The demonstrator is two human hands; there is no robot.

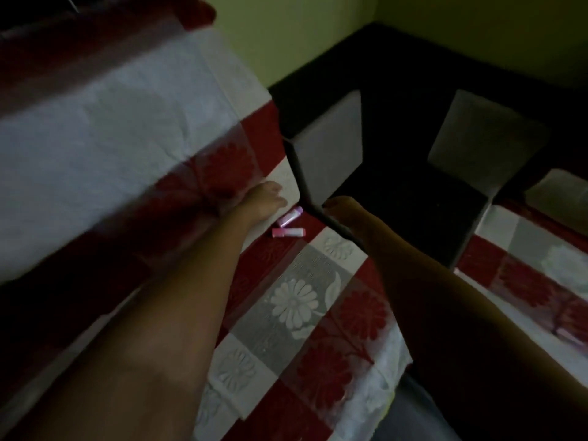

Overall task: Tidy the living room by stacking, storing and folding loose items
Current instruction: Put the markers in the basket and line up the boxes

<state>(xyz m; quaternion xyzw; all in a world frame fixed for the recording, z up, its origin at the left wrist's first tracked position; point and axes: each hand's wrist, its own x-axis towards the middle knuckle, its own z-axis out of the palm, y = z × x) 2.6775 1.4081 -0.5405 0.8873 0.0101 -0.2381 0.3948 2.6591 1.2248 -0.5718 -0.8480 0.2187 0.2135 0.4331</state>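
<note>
Two pink tubes (pixel 289 225) lie between both hands, beside a dark box (pixel 397 198).

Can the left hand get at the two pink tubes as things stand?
Probably yes. The left hand lies on the patterned cloth just beside the two pink tubes, nothing between them. The right hand is at the dark box, off to the side.
</note>
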